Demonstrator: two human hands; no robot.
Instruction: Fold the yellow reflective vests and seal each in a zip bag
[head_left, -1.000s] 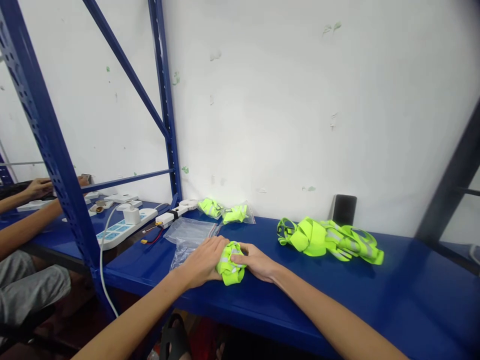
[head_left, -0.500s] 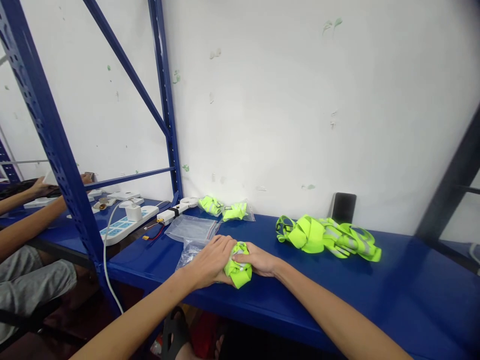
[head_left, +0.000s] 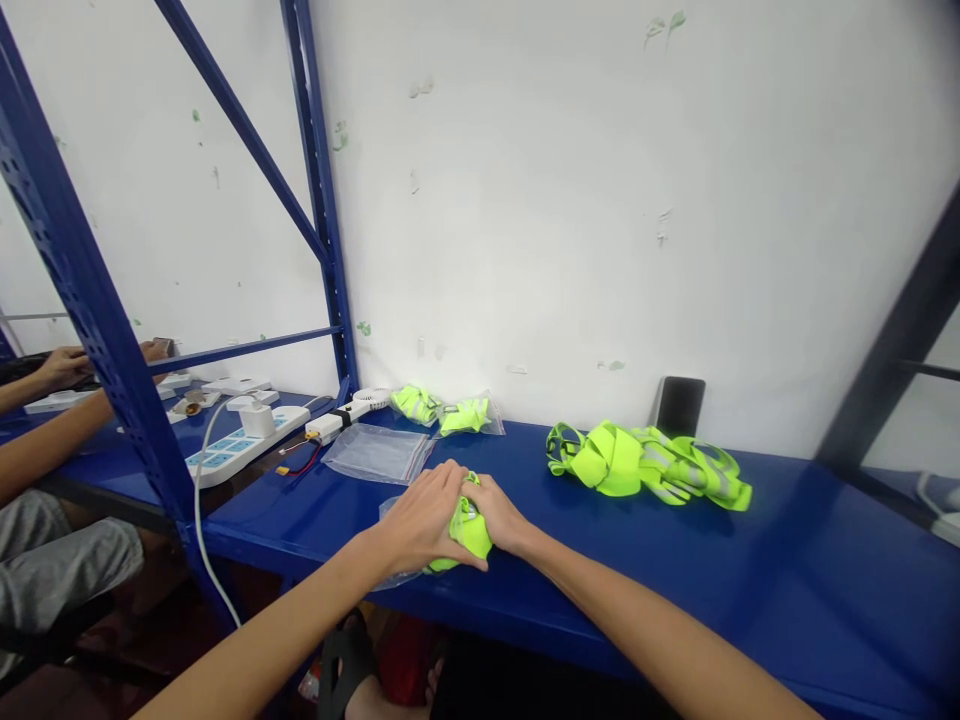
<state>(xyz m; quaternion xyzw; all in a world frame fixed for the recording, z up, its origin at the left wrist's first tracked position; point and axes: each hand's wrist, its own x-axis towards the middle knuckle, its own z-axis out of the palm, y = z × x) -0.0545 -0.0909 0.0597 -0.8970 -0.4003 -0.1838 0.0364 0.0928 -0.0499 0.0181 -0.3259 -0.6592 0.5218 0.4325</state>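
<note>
Both hands are closed on a folded bundle of neon-yellow reflective straps [head_left: 472, 530] at the front of the blue shelf. My left hand [head_left: 421, 515] wraps over its left side, thumb across the near face. My right hand [head_left: 495, 512] presses its fingers into the upper right. Clear plastic from a small bag [head_left: 391, 582] shows beneath and beside my left hand; how far the bundle sits inside it is hidden. Just beyond lies a flat zip bag [head_left: 377, 452]. Farther right is a loose heap of the same reflective straps [head_left: 619, 460].
Two bagged strap bundles, one a yellow packet [head_left: 465, 415], lie by the wall. A dark phone [head_left: 679, 405] leans there. Leftward are a white power strip [head_left: 244, 442], a cable and a blue rack post [head_left: 90, 270]. A co-worker's arms [head_left: 52, 440] are beyond the post.
The bundle has moved slightly left and is more covered by my hands. Bag plastic now shows under and around my left hand. The whole view has shifted a little.
</note>
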